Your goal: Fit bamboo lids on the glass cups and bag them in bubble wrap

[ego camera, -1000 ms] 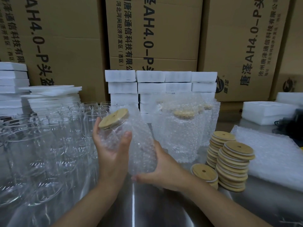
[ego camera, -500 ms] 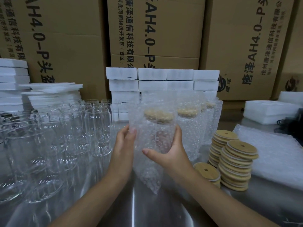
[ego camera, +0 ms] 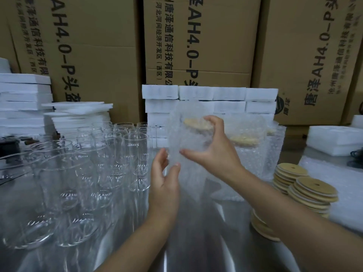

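Note:
My right hand (ego camera: 213, 152) grips a glass cup in a bubble wrap bag (ego camera: 185, 142), held up above the steel table. Its bamboo lid (ego camera: 195, 124) shows dimly through the wrap near my fingertips. My left hand (ego camera: 165, 179) is just below and left of the bag, fingers relaxed, at most brushing the loose lower end of the wrap. Several bagged cups (ego camera: 255, 148) stand behind my right hand. Empty glass cups (ego camera: 135, 154) crowd the table's left side. Stacks of bamboo lids (ego camera: 312, 191) sit at the right.
A pile of flat bubble wrap bags (ego camera: 351, 195) lies at the far right. White foam blocks (ego camera: 212, 93) are stacked behind the cups and at the left (ego camera: 23, 99). Tall cardboard boxes (ego camera: 206, 46) wall off the back.
The lidded cup went fully into the bag and was turned upright. My right hand has since lifted it higher and further back, while my left hand came off it and dropped lower.

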